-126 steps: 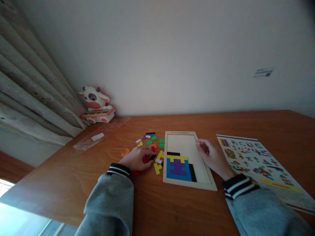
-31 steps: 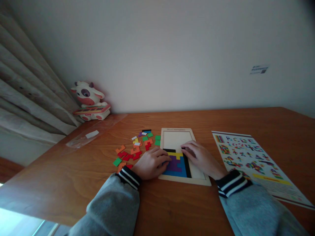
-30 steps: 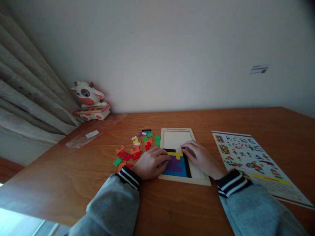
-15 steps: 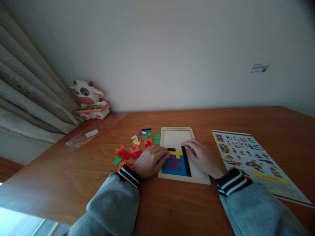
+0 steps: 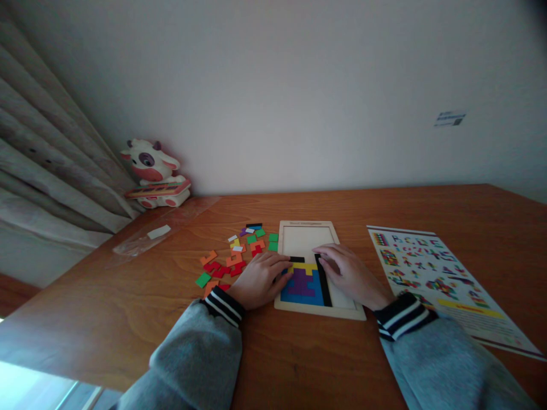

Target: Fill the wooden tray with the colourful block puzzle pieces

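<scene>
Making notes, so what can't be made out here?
All in the head view:
- Part of the tray's left rim: left hand covers it.
- Whether the right hand grips the black strip: fingers hide it.
- Fine print on the sheet and wall label: too small.

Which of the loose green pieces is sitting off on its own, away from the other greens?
The green piece nearest the left cuff. The other greens lie farther back, grouped toward the tray.

Pale, smooth wooden puzzle tray (image 5: 306,312) on a reddish-brown wood-grain table (image 5: 294,353) with a soft sheen, near a glossy printed sheet (image 5: 444,273), clear plastic bag (image 5: 141,242) and matt wall (image 5: 299,102)
</scene>
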`<action>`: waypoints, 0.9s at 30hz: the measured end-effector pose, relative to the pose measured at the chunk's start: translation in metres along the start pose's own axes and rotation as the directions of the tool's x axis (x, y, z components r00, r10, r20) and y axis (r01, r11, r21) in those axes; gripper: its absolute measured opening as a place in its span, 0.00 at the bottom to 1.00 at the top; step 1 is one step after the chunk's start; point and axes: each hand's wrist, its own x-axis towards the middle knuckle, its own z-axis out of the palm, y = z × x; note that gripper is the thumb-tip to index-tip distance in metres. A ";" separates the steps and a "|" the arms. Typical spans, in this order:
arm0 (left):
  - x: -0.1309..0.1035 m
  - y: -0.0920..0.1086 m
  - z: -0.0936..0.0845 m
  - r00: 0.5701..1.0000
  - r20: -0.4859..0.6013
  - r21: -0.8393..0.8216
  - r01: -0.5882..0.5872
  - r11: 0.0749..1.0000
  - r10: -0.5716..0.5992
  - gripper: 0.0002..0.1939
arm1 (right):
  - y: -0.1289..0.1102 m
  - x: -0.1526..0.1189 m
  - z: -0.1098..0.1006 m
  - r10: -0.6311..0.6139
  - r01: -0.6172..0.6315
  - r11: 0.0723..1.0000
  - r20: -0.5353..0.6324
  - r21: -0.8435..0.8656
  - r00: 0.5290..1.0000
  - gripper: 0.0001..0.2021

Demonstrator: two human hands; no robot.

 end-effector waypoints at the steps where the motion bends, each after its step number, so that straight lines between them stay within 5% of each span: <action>1: 0.000 0.000 0.000 1.000 -0.001 0.001 0.001 1.000 -0.001 0.16 | 0.000 0.000 0.000 -0.002 0.002 1.000 0.005 0.000 1.000 0.13; 27: -0.002 -0.002 0.001 0.992 0.101 0.012 0.075 0.997 -0.076 0.24 | -0.002 -0.002 0.002 0.007 -0.006 0.999 0.025 -0.049 1.000 0.13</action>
